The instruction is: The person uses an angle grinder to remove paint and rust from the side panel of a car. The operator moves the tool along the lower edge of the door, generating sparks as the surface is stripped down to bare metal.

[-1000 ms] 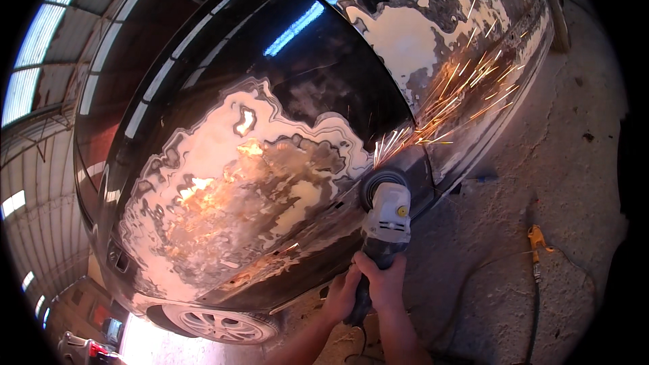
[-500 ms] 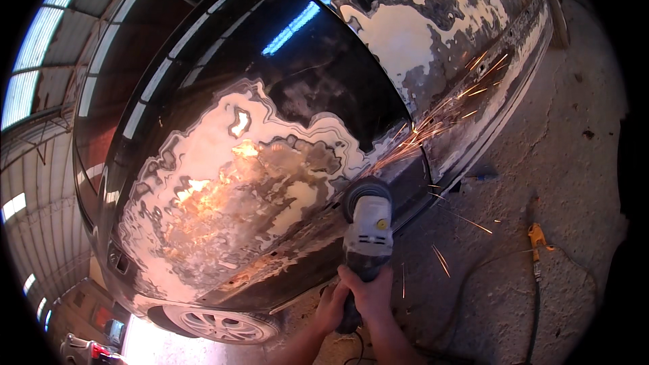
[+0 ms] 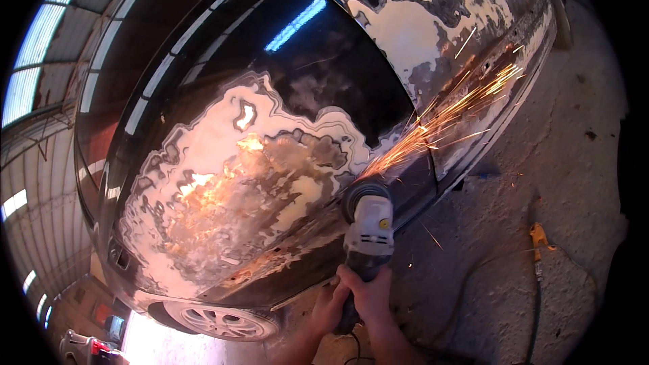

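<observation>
Both my hands are wrapped round the dark rear handle of an angle grinder (image 3: 372, 226) with a grey head. My left hand (image 3: 328, 305) sits on the left of the handle, and my right hand (image 3: 369, 293) closes over its right side. The round disc (image 3: 359, 194) is against the lower side of a black car door (image 3: 324, 71). From the disc a thick spray of orange sparks (image 3: 422, 132) flies up and right along the lower panel. Pale filler and sanded patches (image 3: 223, 122) with bare, brownish metal cover much of the door.
A car wheel (image 3: 223, 321) is at lower left. On the concrete floor (image 3: 500, 209) to the right lies a yellow-orange tool (image 3: 538, 236) on a dark hose. A thin cord loops near my forearms. A small blue item (image 3: 485, 176) lies by the sill.
The spark stream has grown denser and brighter, reaching farther up and right. Fewer stray sparks fall on the floor side. My hands and the grinder have hardly moved.
</observation>
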Demonstrator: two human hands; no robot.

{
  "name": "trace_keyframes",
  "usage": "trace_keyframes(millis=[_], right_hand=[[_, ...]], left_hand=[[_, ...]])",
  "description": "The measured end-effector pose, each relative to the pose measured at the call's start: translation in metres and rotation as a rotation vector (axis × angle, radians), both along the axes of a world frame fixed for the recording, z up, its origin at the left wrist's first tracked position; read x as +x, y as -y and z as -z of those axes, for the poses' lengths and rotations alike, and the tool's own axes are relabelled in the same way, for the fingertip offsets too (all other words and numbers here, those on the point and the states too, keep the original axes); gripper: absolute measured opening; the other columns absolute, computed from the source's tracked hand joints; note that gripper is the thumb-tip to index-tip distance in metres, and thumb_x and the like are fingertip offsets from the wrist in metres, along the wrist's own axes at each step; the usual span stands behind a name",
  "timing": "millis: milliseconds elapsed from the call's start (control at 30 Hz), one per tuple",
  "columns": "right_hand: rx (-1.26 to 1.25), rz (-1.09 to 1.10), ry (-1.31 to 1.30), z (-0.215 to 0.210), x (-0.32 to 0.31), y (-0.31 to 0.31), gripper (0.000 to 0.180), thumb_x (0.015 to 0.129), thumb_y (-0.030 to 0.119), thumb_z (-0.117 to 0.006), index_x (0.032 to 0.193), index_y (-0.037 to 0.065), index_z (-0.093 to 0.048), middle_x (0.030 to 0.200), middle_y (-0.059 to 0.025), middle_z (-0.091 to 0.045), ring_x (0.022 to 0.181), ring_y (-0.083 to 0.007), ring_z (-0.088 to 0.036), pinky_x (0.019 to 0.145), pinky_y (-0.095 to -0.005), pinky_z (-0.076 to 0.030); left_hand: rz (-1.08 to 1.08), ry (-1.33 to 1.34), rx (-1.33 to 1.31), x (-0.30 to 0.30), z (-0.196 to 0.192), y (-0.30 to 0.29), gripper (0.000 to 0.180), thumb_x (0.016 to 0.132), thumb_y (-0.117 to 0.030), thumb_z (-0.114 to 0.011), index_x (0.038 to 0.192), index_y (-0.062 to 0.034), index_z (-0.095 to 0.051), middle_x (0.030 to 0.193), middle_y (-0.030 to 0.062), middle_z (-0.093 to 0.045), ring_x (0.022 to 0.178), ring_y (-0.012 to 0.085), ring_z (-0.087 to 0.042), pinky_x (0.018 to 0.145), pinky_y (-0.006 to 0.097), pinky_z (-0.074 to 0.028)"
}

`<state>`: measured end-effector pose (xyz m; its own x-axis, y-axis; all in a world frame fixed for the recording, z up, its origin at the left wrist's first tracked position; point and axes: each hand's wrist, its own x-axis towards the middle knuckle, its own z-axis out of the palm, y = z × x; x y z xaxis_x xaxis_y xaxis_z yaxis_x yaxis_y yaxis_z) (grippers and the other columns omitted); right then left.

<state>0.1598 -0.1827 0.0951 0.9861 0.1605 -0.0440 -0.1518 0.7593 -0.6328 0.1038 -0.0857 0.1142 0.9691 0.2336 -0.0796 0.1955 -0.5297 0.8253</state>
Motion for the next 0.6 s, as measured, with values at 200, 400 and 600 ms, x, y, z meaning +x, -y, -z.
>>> trace_keyframes(millis=[200, 400, 600], right_hand=[[0.000, -0.006, 0.026, 0.004, -0.003, -0.005, 0.027, 0.069, 0.015, -0.074, 0.087, 0.000, -0.061, 0.077, -0.0060, -0.064, 0.069, -0.0138, -0.061, 0.062, -0.0289, -0.048], [0.107, -0.085, 0.021, 0.019, -0.011, -0.020, 0.025, 0.070, 0.015, -0.074, 0.088, 0.001, -0.062, 0.078, -0.0067, -0.065, 0.069, -0.0144, -0.062, 0.063, -0.0290, -0.049], [0.277, -0.099, 0.033, 0.008, -0.006, -0.013, 0.020, 0.072, 0.008, -0.071, 0.087, 0.001, -0.060, 0.075, -0.0058, -0.064, 0.064, -0.0140, -0.062, 0.060, -0.0286, -0.049]], left_hand=[[-0.091, 0.045, 0.004, -0.001, 0.003, 0.000, 0.048, 0.092, -0.035, -0.046, 0.110, 0.0088, -0.053, 0.096, 0.0125, -0.062, 0.092, 0.0156, -0.056, 0.080, 0.030, -0.044], [-0.158, 0.018, 0.068, -0.019, 0.013, -0.014, 0.053, 0.088, -0.040, -0.049, 0.100, 0.0100, -0.058, 0.086, 0.0135, -0.064, 0.084, 0.0165, -0.059, 0.075, 0.032, -0.046], [-0.153, 0.062, 0.128, -0.010, 0.010, -0.014, 0.059, 0.085, -0.047, -0.051, 0.097, 0.0108, -0.059, 0.079, 0.0174, -0.064, 0.081, 0.0199, -0.061, 0.071, 0.035, -0.047]])
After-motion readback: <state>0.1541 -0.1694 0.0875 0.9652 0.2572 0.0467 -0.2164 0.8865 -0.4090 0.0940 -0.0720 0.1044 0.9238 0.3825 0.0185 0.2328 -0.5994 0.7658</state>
